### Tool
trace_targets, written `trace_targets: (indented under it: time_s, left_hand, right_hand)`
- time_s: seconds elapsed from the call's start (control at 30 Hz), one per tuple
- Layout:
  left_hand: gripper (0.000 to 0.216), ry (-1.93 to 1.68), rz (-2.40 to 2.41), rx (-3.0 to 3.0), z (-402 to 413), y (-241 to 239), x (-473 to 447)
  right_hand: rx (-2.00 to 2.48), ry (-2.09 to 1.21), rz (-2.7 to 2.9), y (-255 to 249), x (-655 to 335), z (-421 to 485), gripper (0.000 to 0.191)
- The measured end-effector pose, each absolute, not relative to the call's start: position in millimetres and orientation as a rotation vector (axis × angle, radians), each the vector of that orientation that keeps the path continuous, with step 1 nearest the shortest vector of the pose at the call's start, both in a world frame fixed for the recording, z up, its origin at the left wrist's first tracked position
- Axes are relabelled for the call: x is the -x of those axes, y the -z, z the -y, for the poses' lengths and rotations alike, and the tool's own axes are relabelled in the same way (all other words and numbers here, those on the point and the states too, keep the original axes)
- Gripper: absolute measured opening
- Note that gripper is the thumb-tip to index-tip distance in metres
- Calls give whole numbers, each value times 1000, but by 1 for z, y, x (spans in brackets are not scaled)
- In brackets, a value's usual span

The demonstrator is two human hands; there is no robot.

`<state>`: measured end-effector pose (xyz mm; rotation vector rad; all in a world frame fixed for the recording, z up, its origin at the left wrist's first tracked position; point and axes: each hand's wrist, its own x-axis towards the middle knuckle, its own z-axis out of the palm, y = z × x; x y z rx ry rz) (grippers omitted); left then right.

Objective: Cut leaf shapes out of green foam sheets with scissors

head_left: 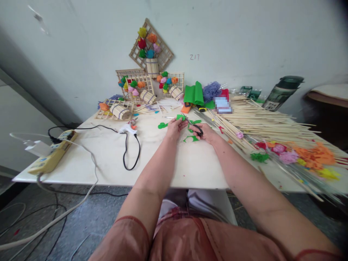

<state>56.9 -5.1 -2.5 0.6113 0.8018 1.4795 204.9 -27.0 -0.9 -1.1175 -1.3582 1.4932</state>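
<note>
Over the middle of the white table, my left hand [176,127] pinches a small piece of green felt-like sheet [180,117]. My right hand [205,134] is closed round the dark handles of a pair of scissors [199,131], whose blades point up and left toward the green piece. Whether the blades touch it I cannot tell. Left of my left hand lies a cut green shape [162,125]. Green scraps [191,139] lie under and beside the scissors.
A white glue gun [128,128] with a black cord and a yellow power strip [51,156] are at left. Bamboo lattices with flowers [146,87] stand at the back. Thin sticks [261,121], coloured petals [312,156] and a dark bottle [282,92] are at right; a green roll [194,94] lies behind.
</note>
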Motion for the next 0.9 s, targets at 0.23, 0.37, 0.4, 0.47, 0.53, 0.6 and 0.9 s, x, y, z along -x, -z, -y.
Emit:
trace_targets:
  time_s: [0.23, 0.37, 0.4, 0.47, 0.53, 0.6, 0.9]
  left_hand:
    - [13, -1481, -789, -592, 7, 1, -58]
    - [13, -1480, -792, -566, 6, 2, -58]
    - [13, -1479, -793, -565, 6, 2, -58]
    - [13, -1477, -796, -565, 6, 2, -58]
    - [13, -1476, -797, -571, 7, 2, -58]
    - [13, -1475, -796, -577, 7, 1, -58]
    - [12, -1486, -798, -563, 5, 2, -57]
  right_hand:
    - [1099, -1476, 1356, -2, -203, 30, 24]
    - [1100, -1465, 1365, 0, -203, 29, 23]
    - [1103, -1458, 1368, 0, -203, 29, 23]
    - [1107, -1448, 1372, 1, -203, 28, 23]
    - [1106, -1445, 1376, 1, -203, 29, 23]
    - [1107, -1441, 1382, 1, -203, 29, 23]
    - [1126, -1398, 1399, 3, -203, 26, 22]
